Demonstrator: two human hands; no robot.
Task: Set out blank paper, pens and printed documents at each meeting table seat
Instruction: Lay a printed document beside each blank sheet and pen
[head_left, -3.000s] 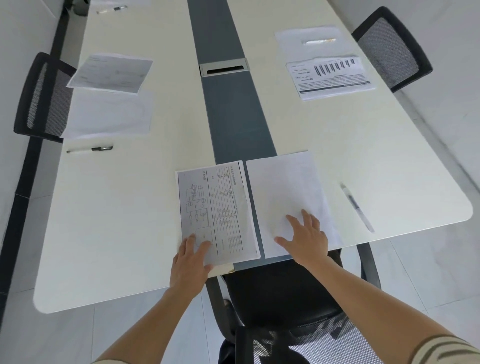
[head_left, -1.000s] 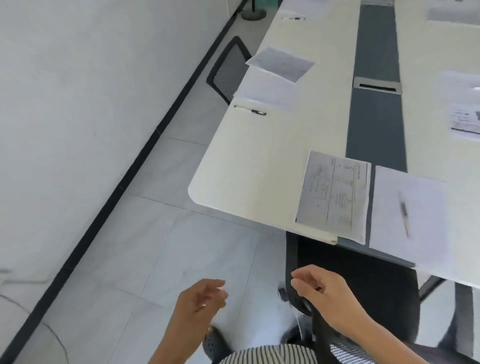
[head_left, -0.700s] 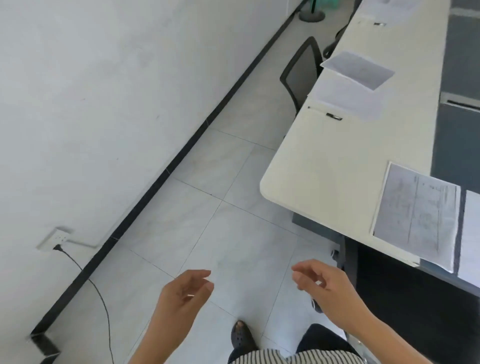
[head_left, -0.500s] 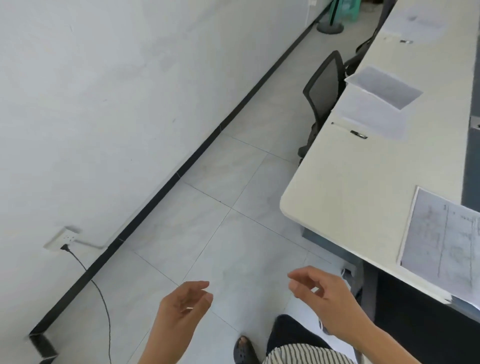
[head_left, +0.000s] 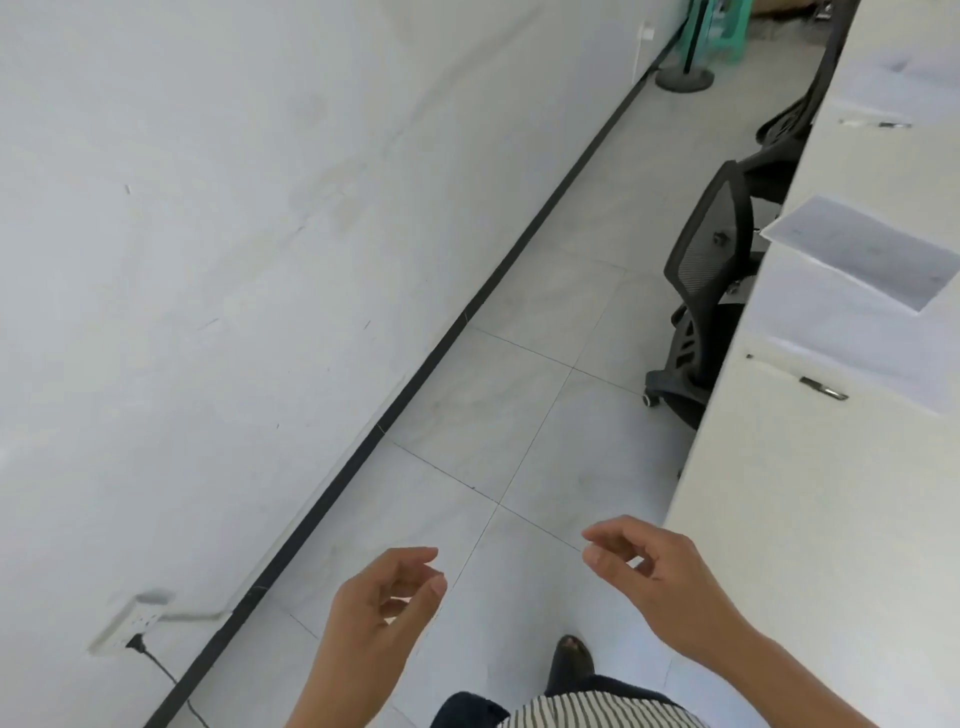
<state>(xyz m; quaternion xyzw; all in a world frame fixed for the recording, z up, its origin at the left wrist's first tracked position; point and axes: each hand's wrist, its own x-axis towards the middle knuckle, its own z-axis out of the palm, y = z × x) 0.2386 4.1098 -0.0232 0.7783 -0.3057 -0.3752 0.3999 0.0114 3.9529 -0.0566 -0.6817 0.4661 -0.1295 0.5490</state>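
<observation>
Two bare hands hang low in the frame above a pale tiled floor (head_left: 519, 415). The left hand (head_left: 379, 613), at lower centre, has loosely curled fingers and its grip is slack and empty. The right hand (head_left: 660, 587), just right of it, also has a loose, empty grip, with thumb and forefinger close together.

A white surface (head_left: 810, 519) runs along the right edge. At middle right a printed document (head_left: 862, 249) overlaps the top of a blank sheet (head_left: 852, 332), and a pen (head_left: 800, 376) lies just beside that sheet's lower edge. At upper right lie more paper (head_left: 904, 78) and a second pen (head_left: 878, 124).

A black mesh chair (head_left: 711, 249) sits against the surface beside the nearer set. A white wall fills the left, with a socket (head_left: 130, 623) at lower left.
</observation>
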